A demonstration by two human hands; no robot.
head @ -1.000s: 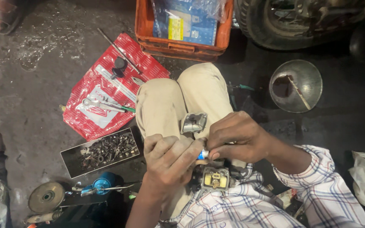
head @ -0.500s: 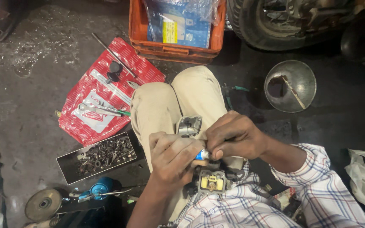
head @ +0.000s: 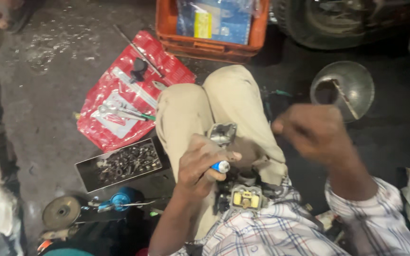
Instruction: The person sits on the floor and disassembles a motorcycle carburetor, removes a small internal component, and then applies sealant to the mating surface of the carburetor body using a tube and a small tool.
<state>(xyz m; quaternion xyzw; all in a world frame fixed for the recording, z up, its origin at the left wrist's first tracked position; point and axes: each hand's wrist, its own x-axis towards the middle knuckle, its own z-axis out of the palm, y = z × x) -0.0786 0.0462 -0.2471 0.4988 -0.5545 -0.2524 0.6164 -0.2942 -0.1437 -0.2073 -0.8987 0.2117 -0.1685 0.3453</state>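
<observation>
A small silvery metal part with a box-like open top (head: pixel 222 133) stands just above the person's knees, gripped from below by the left hand (head: pixel 199 163). That hand's fingers are curled tightly around it and also around a slim tool with a blue-and-white tip (head: pixel 221 166), which pokes out beside the thumb. The right hand (head: pixel 315 131) is blurred, lifted clear to the right of the metal part, its fingers loosely bunched; whether it holds anything cannot be told. Below the left hand, a yellowish metal carburettor-like block (head: pixel 245 197) rests in the lap against the checked shirt (head: pixel 281 227). The beige trousers (head: pixel 214 102) fill the middle. To the left on the dark floor lie a shallow grey metal tray of screws and bolts (head: pixel 119 163) and a red plastic bag with tools on top (head: pixel 124 95). An orange plastic crate (head: pixel 209 45) sits ahead, and a round metal bowl (head: pixel 345 85) sits to the right.
</observation>
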